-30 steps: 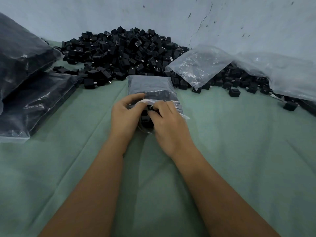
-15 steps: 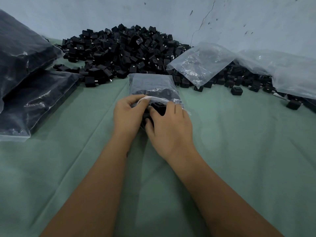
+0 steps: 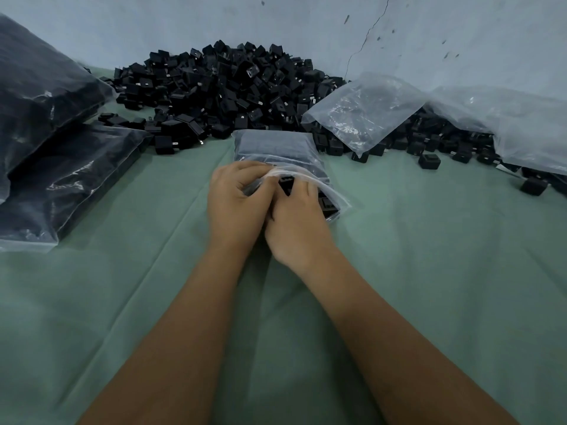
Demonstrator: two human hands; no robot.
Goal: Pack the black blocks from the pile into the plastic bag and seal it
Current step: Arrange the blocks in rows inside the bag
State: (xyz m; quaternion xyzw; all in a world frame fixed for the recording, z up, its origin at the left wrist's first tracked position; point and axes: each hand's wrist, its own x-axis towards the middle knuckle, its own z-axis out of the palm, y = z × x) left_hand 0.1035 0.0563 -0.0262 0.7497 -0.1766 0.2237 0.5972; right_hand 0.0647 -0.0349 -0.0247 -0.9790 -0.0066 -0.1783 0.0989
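Gripping the near, open mouth of the plastic bag, the left hand pinches its upper film — fingers curled. The right hand touches it, fingertips curled into the opening on black blocks. The bag lies mid-cloth, just before the pile at the far edge — filled bags at the left edge.

Camera: one wide-angle head view, no second view to share with.
Position: above and behind the forearms, close over the green-covered surface.
Facing: forward and down, toward the pale wall at the far edge.
Nearness: hands mid-frame, near; pile of black blocks farther back.
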